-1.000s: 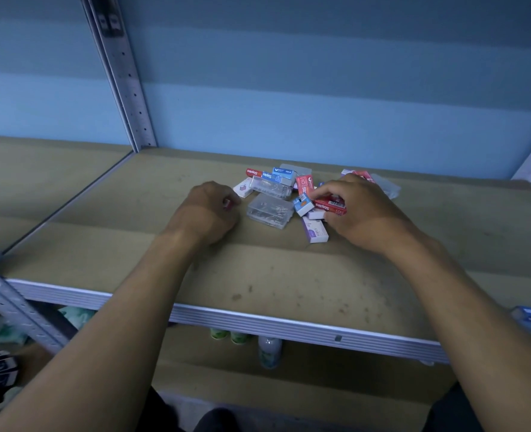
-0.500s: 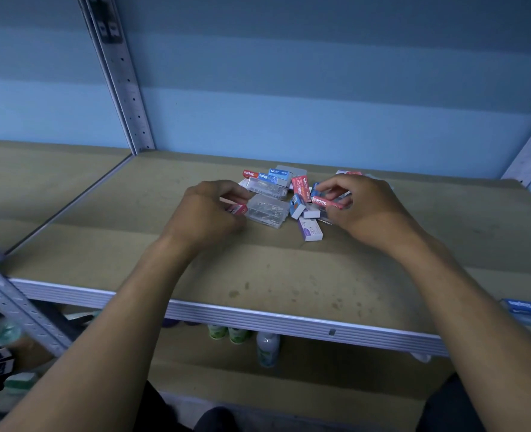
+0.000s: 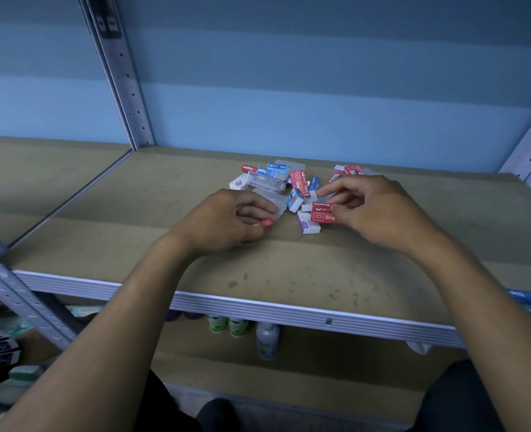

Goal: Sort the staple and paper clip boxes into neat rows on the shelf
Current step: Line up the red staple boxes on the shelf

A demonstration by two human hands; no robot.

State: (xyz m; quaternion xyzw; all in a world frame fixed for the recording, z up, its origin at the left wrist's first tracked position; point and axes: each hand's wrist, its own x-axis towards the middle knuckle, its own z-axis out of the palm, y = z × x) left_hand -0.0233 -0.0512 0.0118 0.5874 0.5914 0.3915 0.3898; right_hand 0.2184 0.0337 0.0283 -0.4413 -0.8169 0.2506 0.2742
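Note:
A jumbled pile of small boxes lies mid-shelf on the brown shelf board: red and blue staple boxes, white-purple ones and clear plastic clip boxes. My left hand curls around a small red staple box at the pile's left front. My right hand pinches a larger red staple box at the pile's right front. A white-purple box lies just beside it.
Grey perforated uprights stand at the back left and the back right. A blue box sits at the shelf's right front edge. Bottles stand on the lower shelf. A blue wall closes the back.
My left hand has drawn its small red box toward the front of the pile. My right hand has pulled the larger red staple box out and turned its label up.

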